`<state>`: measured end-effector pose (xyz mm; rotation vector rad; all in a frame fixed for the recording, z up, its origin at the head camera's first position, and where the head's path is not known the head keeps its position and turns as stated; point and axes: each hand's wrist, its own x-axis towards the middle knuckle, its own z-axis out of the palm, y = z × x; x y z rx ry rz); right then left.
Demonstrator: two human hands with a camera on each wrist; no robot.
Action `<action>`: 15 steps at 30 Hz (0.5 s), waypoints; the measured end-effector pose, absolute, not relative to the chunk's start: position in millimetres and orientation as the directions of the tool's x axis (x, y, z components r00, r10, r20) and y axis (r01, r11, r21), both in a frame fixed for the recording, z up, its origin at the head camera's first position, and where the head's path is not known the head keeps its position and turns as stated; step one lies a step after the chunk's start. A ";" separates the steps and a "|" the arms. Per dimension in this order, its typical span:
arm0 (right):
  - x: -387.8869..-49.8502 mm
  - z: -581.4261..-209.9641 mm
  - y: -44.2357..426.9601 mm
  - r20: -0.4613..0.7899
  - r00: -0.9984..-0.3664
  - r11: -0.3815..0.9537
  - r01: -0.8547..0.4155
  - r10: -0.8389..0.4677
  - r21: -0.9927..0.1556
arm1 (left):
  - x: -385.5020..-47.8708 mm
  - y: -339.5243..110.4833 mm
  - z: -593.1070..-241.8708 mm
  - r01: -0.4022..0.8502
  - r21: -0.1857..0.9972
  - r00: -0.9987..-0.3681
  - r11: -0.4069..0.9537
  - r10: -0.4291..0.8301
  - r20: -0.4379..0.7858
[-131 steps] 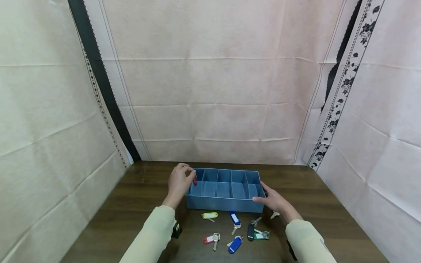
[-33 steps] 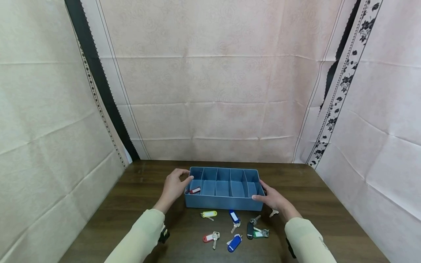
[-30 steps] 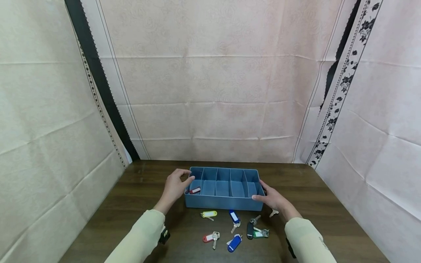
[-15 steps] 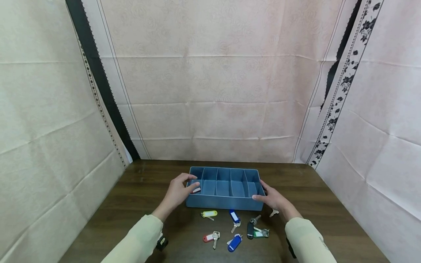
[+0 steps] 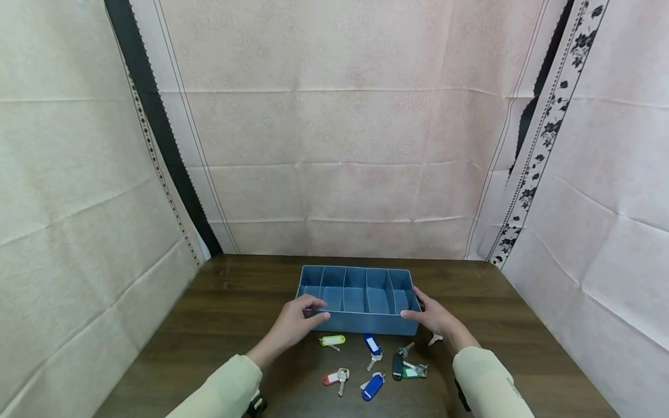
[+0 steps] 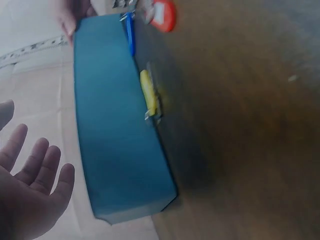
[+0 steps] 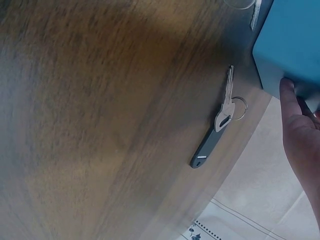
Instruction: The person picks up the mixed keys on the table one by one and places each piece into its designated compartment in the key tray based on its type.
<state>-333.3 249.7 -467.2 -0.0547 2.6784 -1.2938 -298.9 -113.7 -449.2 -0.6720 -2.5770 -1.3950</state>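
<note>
Our left hand (image 5: 299, 318) hung at the blue box's front left corner, fingers loosely bent, thumb well apart from them, nothing held; whether it touched the rim we could not tell. Our right hand (image 5: 435, 316) gripped the other end, thumb on the front wall.

Reckoned from the middle of the blue box (image 5: 366, 323), with twelve at the far side, the left hand sat at eight, hiding part of the leftmost compartment from us. A yellow-tagged key (image 5: 332, 341) lay close in at seven, a blue-tagged key (image 5: 373, 347) near half past five. Beyond them we saw a red-tagged key (image 5: 337, 378) between six and seven, a second blue tag (image 5: 373, 387) at half past five, a black tag (image 5: 398, 367) at five and a green tag (image 5: 411, 373) touching it. A silver key (image 5: 435, 338) lay at four, partly blocked by our right wrist. Under everything ran the brown table (image 5: 183, 331); pale cloth (image 5: 340, 174) hung at twelve.
</note>
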 end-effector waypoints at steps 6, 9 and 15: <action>-333.1 -467.1 249.5 -0.120 -0.987 0.626 0.025 -0.109 -0.779 | -294.2 -110.7 -461.5 0.436 0.768 -0.883 0.469 0.389 0.264; -332.7 -467.5 249.9 -0.118 -0.987 0.628 0.023 -0.111 -0.778 | -292.6 -109.2 -465.3 0.413 0.783 -0.881 0.466 0.423 0.212; -331.9 -466.7 249.2 -0.111 -0.988 0.631 0.017 -0.110 -0.775 | -293.6 -105.2 -473.4 0.433 0.778 -0.837 0.455 0.523 0.160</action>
